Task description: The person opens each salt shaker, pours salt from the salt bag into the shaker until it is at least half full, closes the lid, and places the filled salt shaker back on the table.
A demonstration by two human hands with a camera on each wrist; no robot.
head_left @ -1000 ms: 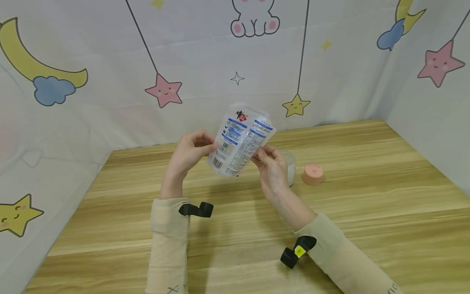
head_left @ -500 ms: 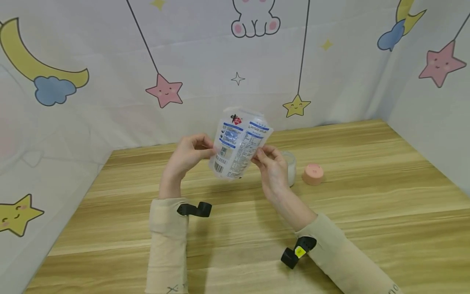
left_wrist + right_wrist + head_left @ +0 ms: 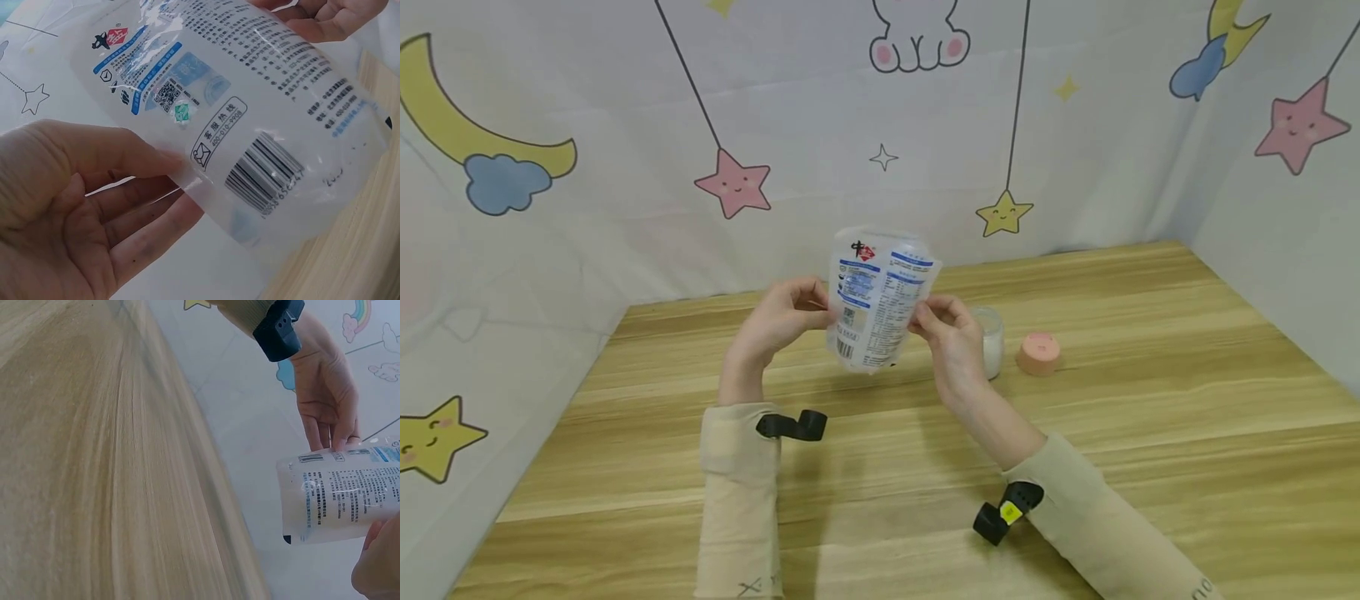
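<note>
A clear and white plastic bag [image 3: 883, 304] with blue bands, small print and a barcode is held up above the table, its printed side facing the head camera. My left hand [image 3: 781, 321] pinches its left edge between thumb and fingers; in the left wrist view the thumb of that hand [image 3: 87, 187] lies on the print beside the QR code. The right edge is pinched by my right hand [image 3: 957, 350]. In the right wrist view the bag [image 3: 340, 494] lies between both hands, and the right hand [image 3: 380, 562] is partly cut off by the frame.
Behind my right hand stands a glass jar [image 3: 992, 343] with white contents, partly hidden by that hand. Right of it sits a pink lid [image 3: 1039, 354] on the wooden table [image 3: 880, 500]. A white printed cloth [image 3: 820, 108] hangs behind the table.
The bag has shifted left and slightly down and turned more upright. My left hand has moved slightly left with it; both hands still pinch the bag.
</note>
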